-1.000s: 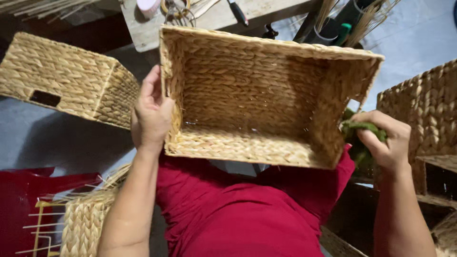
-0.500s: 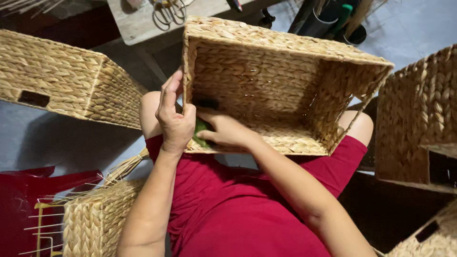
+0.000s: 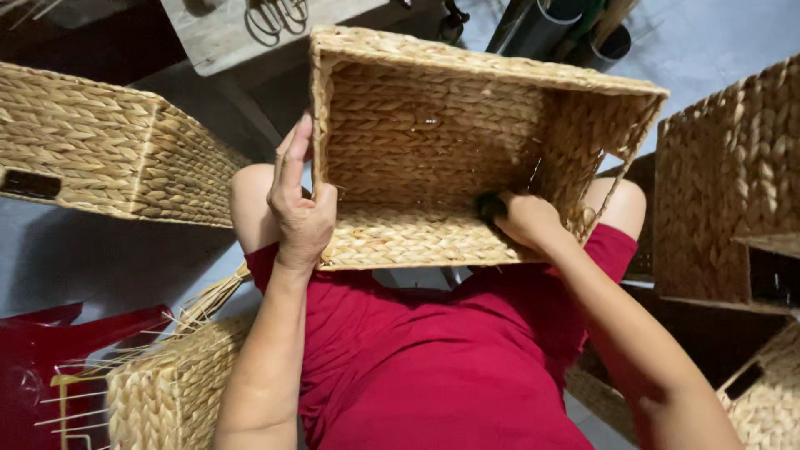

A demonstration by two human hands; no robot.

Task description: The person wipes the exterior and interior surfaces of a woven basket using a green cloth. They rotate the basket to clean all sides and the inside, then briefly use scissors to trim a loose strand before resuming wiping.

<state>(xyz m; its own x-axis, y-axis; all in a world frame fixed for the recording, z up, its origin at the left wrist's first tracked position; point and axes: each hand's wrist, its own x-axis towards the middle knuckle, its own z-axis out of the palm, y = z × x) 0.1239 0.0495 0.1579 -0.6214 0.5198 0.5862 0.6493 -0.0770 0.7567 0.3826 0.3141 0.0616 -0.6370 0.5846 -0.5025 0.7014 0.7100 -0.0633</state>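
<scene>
Hands (image 3: pixel 300 212) on and inside woven basket (image 3: pixel 433 133)

Grey floor (image 3: pixel 108 258) is carrying most of the scene. A woven basket (image 3: pixel 100 150) is lying on it at left, another woven basket (image 3: pixel 729 179) is standing at right. A half-woven basket (image 3: pixel 167 392) is sitting lower left, a red sheet (image 3: pixel 42 350) lying beside it.
</scene>
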